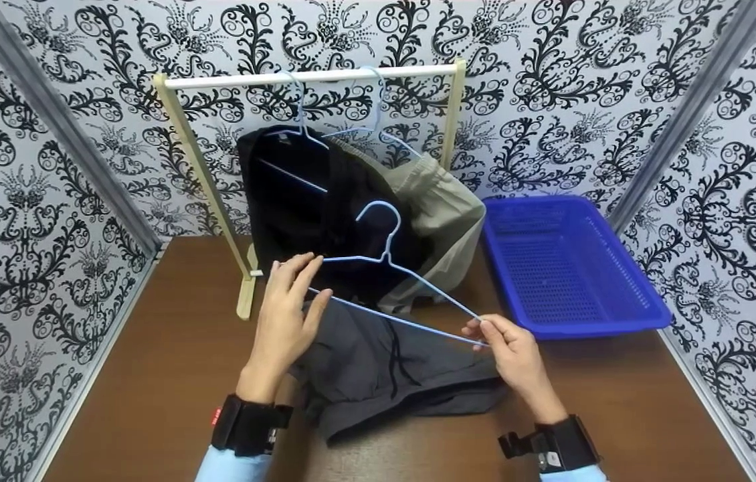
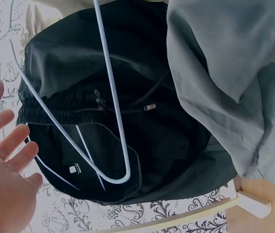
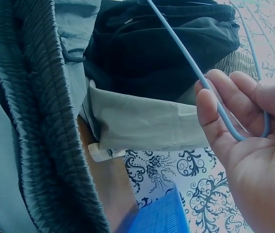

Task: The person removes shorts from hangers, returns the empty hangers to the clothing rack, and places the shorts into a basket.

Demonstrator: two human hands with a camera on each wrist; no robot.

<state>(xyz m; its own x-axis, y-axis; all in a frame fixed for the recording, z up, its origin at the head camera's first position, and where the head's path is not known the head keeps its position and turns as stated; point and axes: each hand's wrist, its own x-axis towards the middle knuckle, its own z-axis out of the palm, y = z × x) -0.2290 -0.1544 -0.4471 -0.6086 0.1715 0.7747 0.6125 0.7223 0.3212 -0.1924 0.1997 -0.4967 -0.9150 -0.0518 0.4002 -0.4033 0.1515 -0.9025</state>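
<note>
A light blue clothes hanger (image 1: 388, 257) is held tilted above the table, hook up. My right hand (image 1: 510, 351) grips its right end; in the right wrist view the fingers (image 3: 224, 97) curl round the wire. At the other end, my left hand (image 1: 288, 321) has its fingers loosely extended; the left wrist view shows that hand (image 2: 8, 160) apart from the hanger's corner (image 2: 120, 177). Under the hanger lies a pair of dark grey drawstring shorts (image 1: 378, 368), its elastic waistband (image 3: 64, 121) showing in the right wrist view.
Behind stands a wooden rack with a white rail (image 1: 231, 80). Black shorts (image 1: 298, 207) and beige shorts (image 1: 445, 201) hang there on blue hangers. At the right sits a blue plastic basket (image 1: 639, 308). Patterned walls enclose the brown table (image 1: 170, 388).
</note>
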